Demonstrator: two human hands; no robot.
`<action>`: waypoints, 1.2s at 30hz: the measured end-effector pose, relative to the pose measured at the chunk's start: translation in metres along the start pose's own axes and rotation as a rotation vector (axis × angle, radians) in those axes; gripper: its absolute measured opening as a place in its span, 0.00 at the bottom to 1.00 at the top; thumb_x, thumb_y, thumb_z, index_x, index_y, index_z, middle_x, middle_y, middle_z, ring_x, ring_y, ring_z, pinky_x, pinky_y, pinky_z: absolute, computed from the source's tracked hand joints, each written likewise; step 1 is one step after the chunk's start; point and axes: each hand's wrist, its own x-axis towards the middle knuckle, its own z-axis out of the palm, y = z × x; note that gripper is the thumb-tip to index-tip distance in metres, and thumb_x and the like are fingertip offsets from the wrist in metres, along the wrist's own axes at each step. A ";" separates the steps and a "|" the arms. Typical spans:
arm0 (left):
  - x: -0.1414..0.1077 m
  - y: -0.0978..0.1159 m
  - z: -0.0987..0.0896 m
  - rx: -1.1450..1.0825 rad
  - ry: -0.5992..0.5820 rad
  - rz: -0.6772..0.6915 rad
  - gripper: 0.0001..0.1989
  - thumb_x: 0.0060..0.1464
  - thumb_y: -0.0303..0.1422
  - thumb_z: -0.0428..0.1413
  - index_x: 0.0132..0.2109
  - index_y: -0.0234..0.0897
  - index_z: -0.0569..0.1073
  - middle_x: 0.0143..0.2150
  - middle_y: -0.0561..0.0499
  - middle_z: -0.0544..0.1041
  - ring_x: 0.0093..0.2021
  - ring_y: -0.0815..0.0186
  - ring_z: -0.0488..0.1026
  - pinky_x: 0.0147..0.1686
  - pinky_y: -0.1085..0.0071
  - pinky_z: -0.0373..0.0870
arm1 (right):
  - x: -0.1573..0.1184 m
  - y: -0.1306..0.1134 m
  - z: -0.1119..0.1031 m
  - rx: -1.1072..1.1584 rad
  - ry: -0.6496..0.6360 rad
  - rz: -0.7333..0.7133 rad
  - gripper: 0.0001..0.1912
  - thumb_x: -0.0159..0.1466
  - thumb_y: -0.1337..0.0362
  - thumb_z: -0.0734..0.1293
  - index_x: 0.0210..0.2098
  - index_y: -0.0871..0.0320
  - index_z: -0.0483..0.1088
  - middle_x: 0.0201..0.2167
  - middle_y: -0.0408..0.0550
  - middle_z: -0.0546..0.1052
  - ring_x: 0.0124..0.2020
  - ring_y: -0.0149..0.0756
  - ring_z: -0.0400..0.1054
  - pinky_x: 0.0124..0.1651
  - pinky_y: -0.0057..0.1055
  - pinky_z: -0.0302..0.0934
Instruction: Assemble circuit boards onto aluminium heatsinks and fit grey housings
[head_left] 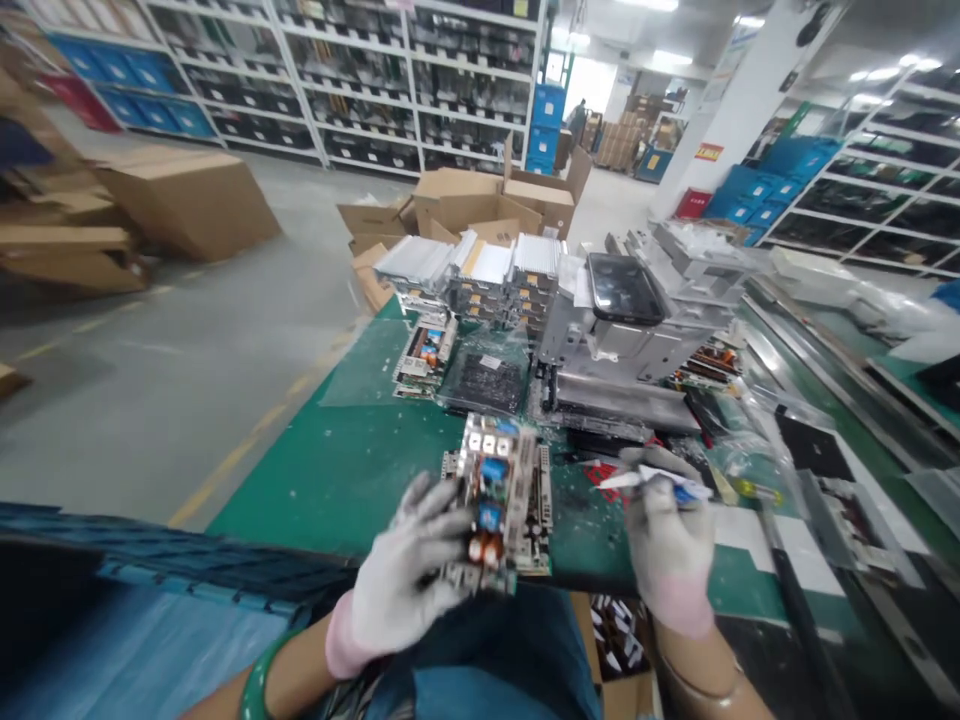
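A circuit board with blue and copper-coloured parts point(493, 490) is at the table's front edge, partly over another board point(541, 510). My left hand point(412, 575), in a white and grey glove, lies against its left side with fingers spread, some of them blurred. My right hand point(670, 545), gloved too, is closed around a small white and blue tube point(679, 487) whose pointed white tip aims left. That hand is to the right of the boards, over a red patterned piece point(606, 480). Behind the boards lies a dark plate in clear plastic point(491, 380).
Stacked finned metal units point(480, 265), more boards point(425, 355) and a metal housing point(600, 345) carrying a phone point(624, 288) stand at the back of the green table point(337, 450). At right lies a black-handled tool point(784, 580). An open carton point(637, 690) is below the edge.
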 end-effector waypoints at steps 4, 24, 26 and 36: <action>0.038 -0.056 -0.029 0.074 0.223 -0.396 0.16 0.58 0.49 0.53 0.38 0.42 0.75 0.51 0.47 0.78 0.56 0.55 0.71 0.60 0.51 0.62 | -0.004 0.012 -0.008 0.121 0.239 0.335 0.14 0.59 0.53 0.70 0.38 0.56 0.70 0.34 0.44 0.78 0.35 0.34 0.73 0.37 0.30 0.68; 0.090 -0.139 -0.044 -0.020 0.279 -0.714 0.35 0.49 0.56 0.55 0.56 0.36 0.68 0.57 0.40 0.73 0.58 0.49 0.69 0.60 0.50 0.62 | -0.040 0.036 -0.039 0.429 0.344 0.869 0.29 0.38 0.51 0.82 0.34 0.55 0.72 0.31 0.42 0.78 0.31 0.33 0.73 0.37 0.32 0.72; 0.088 -0.105 -0.042 -0.067 0.331 -0.615 0.32 0.51 0.54 0.55 0.54 0.35 0.70 0.55 0.41 0.75 0.56 0.51 0.72 0.59 0.53 0.65 | -0.036 0.037 -0.045 0.468 0.328 0.844 0.25 0.40 0.51 0.81 0.33 0.54 0.72 0.30 0.41 0.77 0.31 0.33 0.73 0.37 0.32 0.72; 0.101 0.064 0.028 -0.432 -0.165 0.060 0.25 0.56 0.39 0.59 0.59 0.38 0.67 0.60 0.41 0.72 0.60 0.56 0.69 0.59 0.59 0.68 | -0.049 -0.004 -0.007 0.997 0.063 0.903 0.13 0.50 0.53 0.78 0.31 0.49 0.75 0.34 0.38 0.79 0.38 0.33 0.73 0.47 0.34 0.69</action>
